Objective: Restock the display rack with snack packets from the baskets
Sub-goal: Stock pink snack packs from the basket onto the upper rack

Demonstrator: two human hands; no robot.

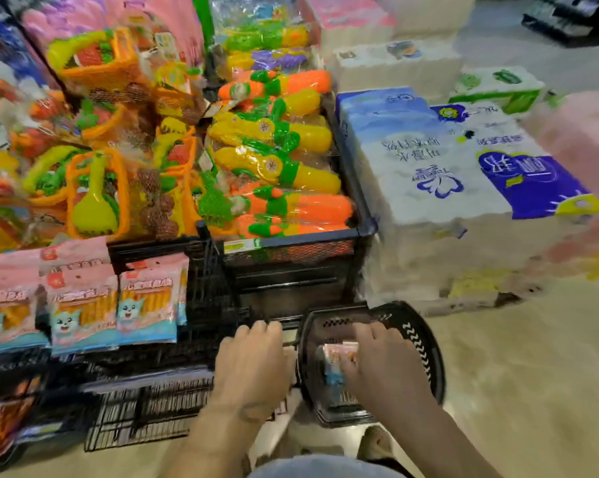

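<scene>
Head: R hand [384,357] grips pkt [336,358] in basket [424,343]

- R. hand [386,360]: fingertips smeared over the packet [336,357] in the basket [425,343]; can't tell if it grips or only touches.
- L. hand [253,365]: fingertips hidden behind knuckles, hold unclear.
- Packet: print too blurred to read; lower part lost in blur.
- Snack packets [84,305] on the rack [208,270]: leftmost cut by frame edge.
- Orange bags [1,426], bottom left: blurred, cut off.
</scene>
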